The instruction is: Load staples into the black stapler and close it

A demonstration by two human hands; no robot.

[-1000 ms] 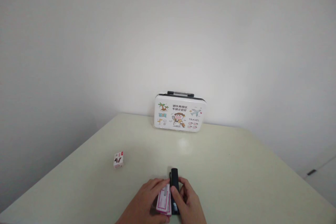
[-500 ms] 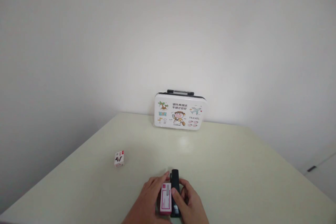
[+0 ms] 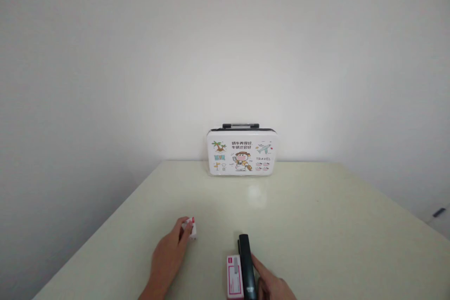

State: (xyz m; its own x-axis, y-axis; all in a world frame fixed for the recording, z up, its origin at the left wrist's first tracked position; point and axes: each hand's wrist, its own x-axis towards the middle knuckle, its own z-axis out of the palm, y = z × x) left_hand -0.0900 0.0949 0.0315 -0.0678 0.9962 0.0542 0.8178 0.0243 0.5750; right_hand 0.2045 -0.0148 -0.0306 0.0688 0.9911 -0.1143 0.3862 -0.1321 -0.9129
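Black and slim, the stapler [image 3: 247, 267] lies near the bottom centre of the frame, with your right hand [image 3: 272, 283] resting loosely against its right side, fingers partly curled, gripping nothing. Touching its left flank sits a pink-and-white box [image 3: 235, 283]. Left of centre, your left hand [image 3: 168, 255] has its fingertips closed on a small white box [image 3: 191, 229] on the cream table [image 3: 316, 225]. A white illustrated case [image 3: 242, 152] stands by the wall.

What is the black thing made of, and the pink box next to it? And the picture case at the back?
Stapler: probably plastic or painted metal; smooth, black.
Pink box: likely printed cardboard; flat faces, sharp edges.
Case: glossy tin or hard plastic, hard to tell; shiny printed front.
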